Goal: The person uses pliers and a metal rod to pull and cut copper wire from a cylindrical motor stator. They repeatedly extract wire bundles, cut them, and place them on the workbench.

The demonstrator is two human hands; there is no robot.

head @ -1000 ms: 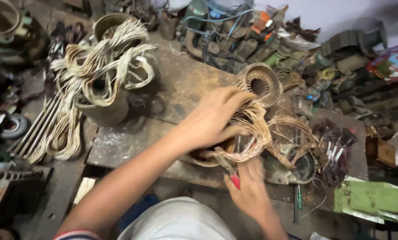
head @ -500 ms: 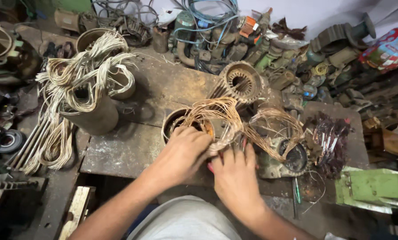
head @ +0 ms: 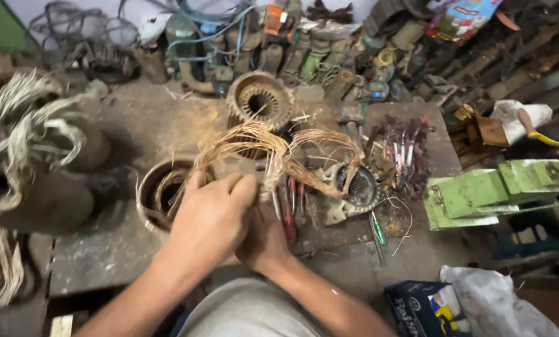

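Both hands meet low in the middle of the view, over a worn, stained table (head: 167,125). The left hand (head: 207,221) lies on top, its fingers curled shut around the gathered end of a copper wire coil (head: 254,140), a loose bundle of thin reddish-gold strands that arches up from the grip and loops away to the right. The right hand (head: 264,240) sits underneath and partly hidden by the left; it presses up against the same bundle, but I cannot tell how its fingers close (only the heel and wrist show clearly). Just left of the hands stands a round metal motor housing (head: 151,196), open at the top, with a few strands of the coil trailing into it. Right beside the hands, on the table, lie pliers with red handles (head: 290,215) and a small green-handled screwdriver (head: 378,229). The far loop of the coil drapes over a second, toothed stator (head: 357,187) lying near the right side of the table, and a ribbed stator ring (head: 259,100) stands upright behind the coil. A clump of dark burnt windings (head: 404,150) rests further right, next to a green metal vise (head: 498,187). At the left edge, pale sleeved wire bundles (head: 17,131) hang over dark cylinders. The back of the table is heaped with old motor parts and blue cables (head: 211,28).
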